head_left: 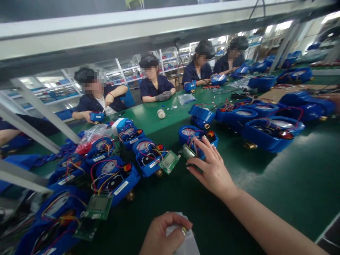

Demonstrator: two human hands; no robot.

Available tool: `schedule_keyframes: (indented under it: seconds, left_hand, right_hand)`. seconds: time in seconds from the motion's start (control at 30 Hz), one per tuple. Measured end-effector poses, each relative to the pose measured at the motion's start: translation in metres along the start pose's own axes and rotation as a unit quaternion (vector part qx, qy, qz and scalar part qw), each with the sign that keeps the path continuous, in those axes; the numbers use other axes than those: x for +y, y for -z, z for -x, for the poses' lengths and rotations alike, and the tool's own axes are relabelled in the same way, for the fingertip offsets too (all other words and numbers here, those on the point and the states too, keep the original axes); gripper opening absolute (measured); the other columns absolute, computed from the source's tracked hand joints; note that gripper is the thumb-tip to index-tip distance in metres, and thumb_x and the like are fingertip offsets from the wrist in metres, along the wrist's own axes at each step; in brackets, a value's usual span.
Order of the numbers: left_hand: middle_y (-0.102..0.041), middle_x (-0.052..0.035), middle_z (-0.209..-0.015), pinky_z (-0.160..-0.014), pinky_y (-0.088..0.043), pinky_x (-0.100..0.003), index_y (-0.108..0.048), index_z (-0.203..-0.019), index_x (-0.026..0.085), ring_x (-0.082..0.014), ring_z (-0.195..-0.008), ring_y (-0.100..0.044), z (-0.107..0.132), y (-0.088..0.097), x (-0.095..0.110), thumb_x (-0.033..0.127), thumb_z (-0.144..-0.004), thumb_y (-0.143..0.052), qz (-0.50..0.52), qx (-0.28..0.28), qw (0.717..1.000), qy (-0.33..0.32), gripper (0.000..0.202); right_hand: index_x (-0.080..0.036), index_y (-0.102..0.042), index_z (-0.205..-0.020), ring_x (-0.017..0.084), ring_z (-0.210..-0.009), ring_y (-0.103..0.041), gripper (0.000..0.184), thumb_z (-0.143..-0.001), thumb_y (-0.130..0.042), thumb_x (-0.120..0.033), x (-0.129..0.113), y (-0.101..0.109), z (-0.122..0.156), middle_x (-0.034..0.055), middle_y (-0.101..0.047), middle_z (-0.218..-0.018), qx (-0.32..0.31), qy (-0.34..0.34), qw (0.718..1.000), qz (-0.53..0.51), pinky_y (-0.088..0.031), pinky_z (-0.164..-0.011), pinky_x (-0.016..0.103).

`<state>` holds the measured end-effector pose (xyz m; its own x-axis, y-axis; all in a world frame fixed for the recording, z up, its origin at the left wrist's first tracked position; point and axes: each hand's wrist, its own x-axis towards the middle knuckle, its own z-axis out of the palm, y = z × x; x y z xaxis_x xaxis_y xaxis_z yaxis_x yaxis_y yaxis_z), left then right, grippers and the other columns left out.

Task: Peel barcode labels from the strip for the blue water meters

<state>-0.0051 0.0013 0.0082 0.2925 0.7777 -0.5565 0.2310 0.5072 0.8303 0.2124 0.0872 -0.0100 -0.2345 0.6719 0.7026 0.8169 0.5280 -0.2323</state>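
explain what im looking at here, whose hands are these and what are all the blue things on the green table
One picture, from a camera on a worker's head, looking down at their own bare hands. The right hand reaches out and touches a round blue plastic meter housing with coloured wires on the green table. The left hand, wearing a ring, has closed its grip on a small white packet. More open blue housings with green circuit boards lie to the left. Across the table sit other workers in dark uniforms.

Right arm stretched forward, right hand [212,168] palm down, fingers spread. Left hand [162,235] low and near, fingers curled closed.
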Motion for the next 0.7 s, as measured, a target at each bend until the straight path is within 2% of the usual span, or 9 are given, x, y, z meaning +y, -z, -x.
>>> schedule_keyframes:
  seconds: [0.13, 0.33, 0.43, 0.5, 0.57, 0.63, 0.7]
  left_hand:
    - [-0.062, -0.0042, -0.089, -0.084, -0.043, -0.033, -0.071, -0.091, 0.014, -0.0203, -0.084, -0.057, 0.002, -0.002, 0.004, 0.024, -0.073, -0.061, -0.006, -0.013, 1.0, 0.002, 0.023]
    - [-0.064, -0.0072, -0.102, -0.087, -0.043, -0.035, -0.071, -0.093, 0.014, -0.0206, -0.085, -0.058, 0.007, -0.003, 0.014, 0.017, -0.076, -0.055, -0.008, -0.008, 1.0, 0.018, 0.024]
    - [-0.063, -0.009, -0.108, -0.087, -0.043, -0.04, -0.071, -0.096, 0.016, -0.0248, -0.092, -0.059, 0.012, -0.003, 0.021, 0.015, -0.078, -0.054, -0.015, -0.021, 0.999, 0.042, 0.025]
    - [-0.062, -0.0105, -0.114, -0.088, -0.043, -0.043, -0.071, -0.097, 0.017, -0.0271, -0.097, -0.059, 0.015, -0.002, 0.023, 0.014, -0.078, -0.054, -0.018, -0.02, 0.999, 0.046, 0.026]
    - [-0.06, -0.0103, -0.119, -0.091, -0.042, -0.045, -0.072, -0.097, 0.019, -0.0282, -0.101, -0.058, 0.017, -0.002, 0.023, 0.013, -0.079, -0.053, -0.018, -0.009, 0.999, 0.039, 0.027]
    - [-0.063, -0.0087, -0.118, -0.094, -0.042, -0.046, -0.073, -0.095, 0.02, -0.0285, -0.105, -0.059, 0.015, -0.001, 0.019, 0.011, -0.079, -0.054, 0.006, -0.023, 0.999, 0.029, 0.027]
    - [-0.067, -0.0076, -0.113, -0.096, -0.041, -0.047, -0.073, -0.094, 0.019, -0.029, -0.107, -0.059, 0.011, 0.0, 0.013, 0.011, -0.078, -0.057, 0.035, -0.046, 0.998, 0.013, 0.024]
  right_hand:
    - [-0.021, -0.066, -0.092, 0.039, -0.137, -0.019, 0.019, -0.095, -0.049, -0.028, 0.004, -0.005, 0.002, 0.0112, -0.024, -0.149, 0.009, 0.013, 1.0, 0.004, -0.033, -0.099, 0.069]
    - [-0.02, -0.064, -0.093, 0.038, -0.137, -0.02, 0.018, -0.095, -0.049, -0.029, 0.006, -0.003, 0.001, 0.012, -0.027, -0.148, 0.016, 0.031, 0.999, 0.015, -0.038, -0.1, 0.065]
    - [-0.019, -0.059, -0.096, 0.035, -0.135, -0.028, 0.016, -0.094, -0.048, -0.031, 0.007, 0.004, 0.0, 0.013, -0.032, -0.145, 0.041, 0.013, 0.999, 0.005, -0.04, -0.103, 0.058]
    - [-0.02, -0.056, -0.102, 0.034, -0.132, -0.033, 0.021, -0.094, -0.048, -0.037, 0.01, 0.01, 0.002, 0.0135, -0.037, -0.141, 0.065, -0.032, 0.997, 0.006, -0.042, -0.103, 0.054]
    - [-0.02, -0.053, -0.113, 0.036, -0.127, -0.04, 0.038, -0.09, -0.047, -0.05, 0.016, 0.013, 0.005, 0.0135, -0.036, -0.141, 0.066, -0.112, 0.991, 0.023, -0.051, -0.093, 0.051]
    - [-0.022, -0.049, -0.126, 0.038, -0.106, -0.056, 0.063, -0.082, -0.047, -0.066, 0.025, 0.011, 0.008, 0.0132, -0.03, -0.146, 0.027, -0.209, 0.977, 0.036, -0.057, -0.071, 0.048]
    - [-0.025, -0.045, -0.133, 0.032, -0.078, -0.063, 0.08, -0.072, -0.047, -0.076, 0.034, 0.007, 0.01, 0.0138, -0.025, -0.148, -0.019, -0.288, 0.957, 0.032, -0.056, -0.056, 0.046]
